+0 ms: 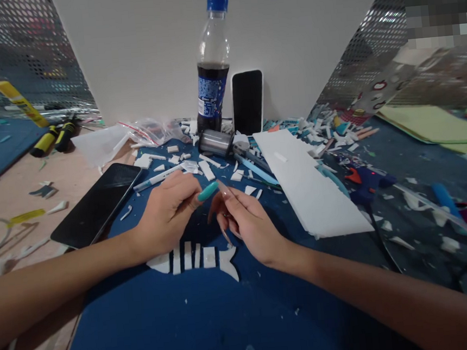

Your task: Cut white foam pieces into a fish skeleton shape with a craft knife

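My left hand (170, 210) is closed in a pinch over the mat. At its thumb tip shows a smooth teal oval (207, 191); I cannot tell whether it is a long nail or a held piece. My right hand (252, 222) meets it from the right, thumb and forefinger pinched at the teal tip, other fingers curled. Whatever lies between the fingertips is too small to make out. Below the hands, cut white foam pieces lie in a row like a fish skeleton: a rounded piece (159, 264), several strips (187, 255), a square (209, 257) and a tail (229, 263).
A blue cutting mat (169, 327) lies beneath. Around it are a phone (97, 206), white foam sheet (312, 190), foam scraps (206, 170), cola bottle (212, 84), upright phone (248, 103), wire spool (215, 143) and a dark blue glue gun (367, 182) with its cord.
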`<state>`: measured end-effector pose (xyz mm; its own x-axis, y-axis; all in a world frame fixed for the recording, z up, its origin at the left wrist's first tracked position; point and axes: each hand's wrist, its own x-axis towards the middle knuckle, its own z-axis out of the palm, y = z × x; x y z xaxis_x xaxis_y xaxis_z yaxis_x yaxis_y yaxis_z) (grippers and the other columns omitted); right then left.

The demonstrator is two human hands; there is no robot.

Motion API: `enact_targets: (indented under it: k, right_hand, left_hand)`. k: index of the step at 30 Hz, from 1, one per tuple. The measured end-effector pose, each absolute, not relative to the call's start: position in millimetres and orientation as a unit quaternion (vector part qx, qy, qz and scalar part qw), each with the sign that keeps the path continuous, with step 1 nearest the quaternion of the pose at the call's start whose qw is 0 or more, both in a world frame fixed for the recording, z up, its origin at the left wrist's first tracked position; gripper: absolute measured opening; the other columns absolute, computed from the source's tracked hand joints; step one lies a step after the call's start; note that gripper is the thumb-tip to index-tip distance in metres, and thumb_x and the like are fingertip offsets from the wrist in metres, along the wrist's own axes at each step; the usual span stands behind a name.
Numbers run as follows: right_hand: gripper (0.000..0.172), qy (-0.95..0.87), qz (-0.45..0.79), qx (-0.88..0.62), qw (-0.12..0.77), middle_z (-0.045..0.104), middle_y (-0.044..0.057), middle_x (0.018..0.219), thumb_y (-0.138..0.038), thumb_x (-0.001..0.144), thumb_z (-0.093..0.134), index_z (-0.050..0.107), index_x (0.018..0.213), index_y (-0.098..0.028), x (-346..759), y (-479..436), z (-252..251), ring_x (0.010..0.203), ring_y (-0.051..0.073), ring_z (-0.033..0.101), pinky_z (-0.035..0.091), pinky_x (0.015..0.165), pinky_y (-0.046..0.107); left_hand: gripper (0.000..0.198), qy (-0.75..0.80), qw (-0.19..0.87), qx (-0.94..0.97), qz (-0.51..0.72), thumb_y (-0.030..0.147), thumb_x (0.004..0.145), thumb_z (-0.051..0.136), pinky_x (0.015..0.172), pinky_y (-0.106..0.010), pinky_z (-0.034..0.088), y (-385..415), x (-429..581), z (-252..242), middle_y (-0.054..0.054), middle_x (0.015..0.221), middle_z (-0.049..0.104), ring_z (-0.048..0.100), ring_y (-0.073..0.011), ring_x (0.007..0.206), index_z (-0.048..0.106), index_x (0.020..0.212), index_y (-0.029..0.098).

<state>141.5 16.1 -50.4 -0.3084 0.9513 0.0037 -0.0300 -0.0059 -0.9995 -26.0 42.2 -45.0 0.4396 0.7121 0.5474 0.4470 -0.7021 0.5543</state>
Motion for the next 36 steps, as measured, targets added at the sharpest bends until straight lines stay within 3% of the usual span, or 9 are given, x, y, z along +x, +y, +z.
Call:
enact_targets:
  k: [8,15,23,29,32,36]
  right_hand:
    - [0.033,-0.565,0.623,-0.341,0.421,0.045,-0.006,0.055,-0.045,0.092,0.043,0.052,0.073,-0.02,141.9,17.1,-49.7,0.042,0.006,0.039,0.036,0.038,0.019]
    - [0.03,-0.571,0.585,-0.368,0.442,0.047,-0.007,0.054,-0.037,0.09,0.053,0.051,0.065,-0.019,144.6,17.6,-46.4,0.04,0.004,0.04,0.036,0.04,0.019]
    - [0.03,-0.486,0.579,-0.393,0.524,0.042,-0.008,0.046,-0.033,0.091,0.052,0.052,0.064,-0.019,148.0,20.1,-54.6,0.037,0.004,0.032,0.026,0.037,0.018]
    - [0.03,-0.447,0.604,-0.399,0.526,0.042,-0.007,0.046,-0.03,0.091,0.051,0.052,0.063,-0.019,148.4,20.5,-53.6,0.039,0.005,0.033,0.027,0.038,0.018]
    - [0.03,-0.453,0.599,-0.407,0.521,0.043,-0.006,0.046,-0.029,0.091,0.05,0.053,0.063,-0.018,147.9,20.6,-53.2,0.039,0.005,0.035,0.028,0.039,0.018]
    - [0.031,-0.461,0.591,-0.409,0.52,0.043,-0.007,0.045,-0.031,0.091,0.051,0.052,0.063,-0.018,148.2,20.1,-53.5,0.038,0.004,0.034,0.027,0.038,0.018]
  left_hand:
    - [0.025,0.316,0.156,0.844,0.405,0.011,0.092,0.04,0.056,-0.022,0.033,40.7,-24.6,-45.7,0.003,0.065,0.04,0.038,-0.0098,0.06,0.037,0.068,0.018]
    - [0.02,0.344,0.16,0.843,0.382,0.014,0.093,0.039,0.054,-0.02,0.033,44.3,-24.5,-46.2,0.003,0.067,0.042,0.039,-0.0089,0.058,0.04,0.073,0.017]
    - [0.021,0.258,-0.081,0.947,0.172,0.027,0.092,0.043,0.066,-0.032,0.033,56.4,-29.9,-48.0,-0.006,0.074,0.054,0.042,-0.0197,0.073,0.052,0.078,0.015]
    - [0.016,0.206,-0.112,0.967,0.095,0.027,0.091,0.048,0.064,-0.034,0.027,61.0,-28.4,-45.9,-0.004,0.078,0.059,0.044,-0.0213,0.075,0.059,0.084,0.017]
    - [0.007,0.164,-0.135,0.974,0.078,0.019,0.087,0.054,0.062,-0.034,0.025,61.0,-28.0,-43.0,-0.004,0.081,0.061,0.045,-0.0207,0.074,0.06,0.09,0.016]
    - [0.01,0.151,-0.138,0.977,0.067,0.012,0.086,0.052,0.062,-0.032,0.026,60.0,-28.6,-41.0,-0.006,0.083,0.063,0.047,-0.02,0.076,0.059,0.093,0.013]
